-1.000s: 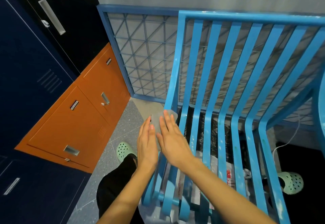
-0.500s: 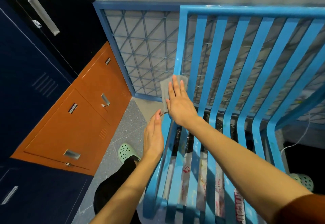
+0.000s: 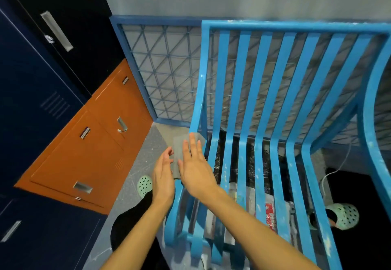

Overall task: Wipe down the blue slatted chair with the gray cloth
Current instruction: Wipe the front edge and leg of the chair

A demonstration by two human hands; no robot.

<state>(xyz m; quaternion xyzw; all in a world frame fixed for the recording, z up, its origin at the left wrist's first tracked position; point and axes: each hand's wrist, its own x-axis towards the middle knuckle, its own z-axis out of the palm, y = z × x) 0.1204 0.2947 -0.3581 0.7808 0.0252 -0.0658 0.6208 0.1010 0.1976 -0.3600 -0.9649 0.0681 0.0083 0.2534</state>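
One flat right hand [image 3: 196,174] presses thin cloth [image 3: 177,152] against glossy chair [image 3: 296,25].

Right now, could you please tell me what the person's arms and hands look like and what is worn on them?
Both the left hand and right hand are bare: no gloves, rings or watch show. The forearms are uncovered, with no sleeve in view.

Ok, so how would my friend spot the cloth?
Find the big blue slatted chair. Go to its left edge, where seat and back meet: the gray cloth is the flat patch under the right hand. It is the only gray thing on the chair; the bars beside it are bright blue.
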